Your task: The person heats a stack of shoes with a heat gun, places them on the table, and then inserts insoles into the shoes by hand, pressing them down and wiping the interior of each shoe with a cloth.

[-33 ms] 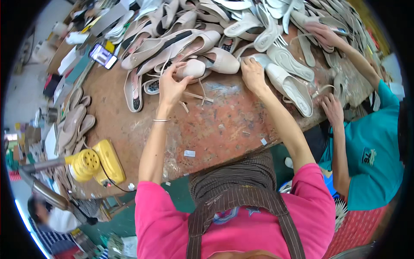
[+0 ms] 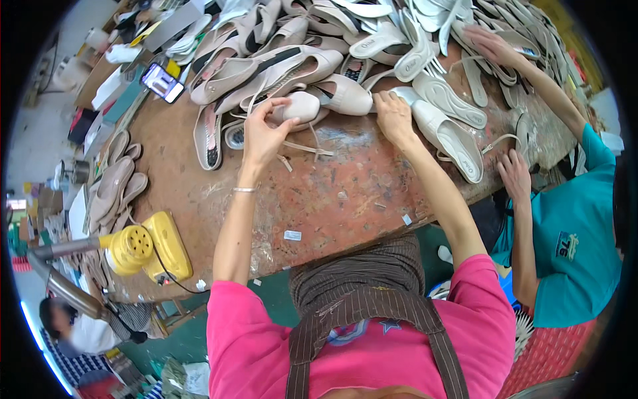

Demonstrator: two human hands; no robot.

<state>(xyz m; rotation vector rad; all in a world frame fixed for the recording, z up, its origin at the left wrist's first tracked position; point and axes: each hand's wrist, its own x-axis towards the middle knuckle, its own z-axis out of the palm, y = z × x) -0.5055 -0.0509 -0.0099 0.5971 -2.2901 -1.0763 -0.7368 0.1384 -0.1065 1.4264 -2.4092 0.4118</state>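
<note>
My left hand (image 2: 266, 131) has its thumb and fingers closed round a pale beige shoe (image 2: 302, 108), toe facing right, at the near side of a shoe pile. Beside it lies another beige shoe (image 2: 349, 94), whose toe reaches close to my right hand (image 2: 395, 117). The fingers of that hand are curled down at a pale insole or shoe (image 2: 407, 95), and what they grip is hidden. Thin beige straps (image 2: 309, 148) lie on the table below the held shoe. A cream strapped shoe (image 2: 448, 136) rests right of my right hand.
A worn reddish-brown table (image 2: 319, 206) carries the pile. A phone (image 2: 162, 84) lies at the left, and several finished-looking shoes (image 2: 113, 189) sit by a yellow lamp-like device (image 2: 156, 246). A co-worker in a teal shirt (image 2: 575, 226) reaches among shoes at the right.
The whole picture has shifted slightly. Both my hands keep the same places among the shoes.
</note>
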